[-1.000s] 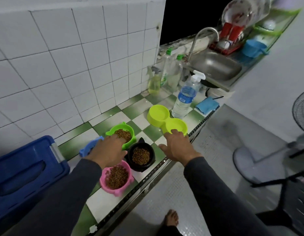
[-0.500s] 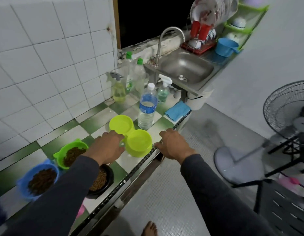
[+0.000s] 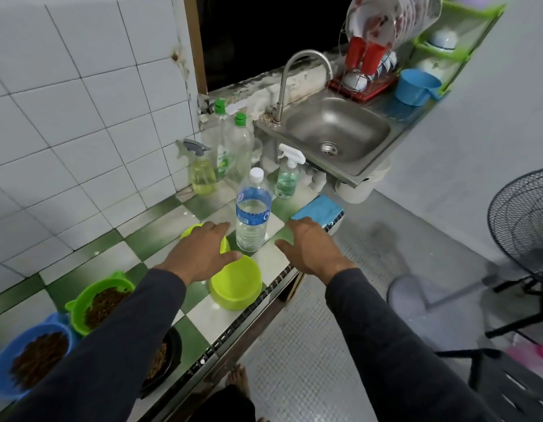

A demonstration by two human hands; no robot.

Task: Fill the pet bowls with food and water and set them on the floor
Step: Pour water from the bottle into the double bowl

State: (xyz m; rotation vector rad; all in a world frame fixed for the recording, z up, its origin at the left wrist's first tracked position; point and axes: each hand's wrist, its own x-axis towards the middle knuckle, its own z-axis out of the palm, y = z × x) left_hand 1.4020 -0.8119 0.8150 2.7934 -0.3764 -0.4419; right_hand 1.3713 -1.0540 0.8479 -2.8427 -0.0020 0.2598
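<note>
Lime double bowl (image 3: 236, 284) half hidden under left hand (image 3: 200, 254), fingers spread | right hand (image 3: 313, 248) fingers spread | black bowl (image 3: 165, 360) mostly hidden by sleeve

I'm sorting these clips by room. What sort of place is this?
Most likely a home kitchen or wash area: a steel sink with a tap, a dish rack of plates, and a tiled counter.

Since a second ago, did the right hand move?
Yes. The right hand went from the double bowl toward the blue cloth, past the water bottle.
</note>
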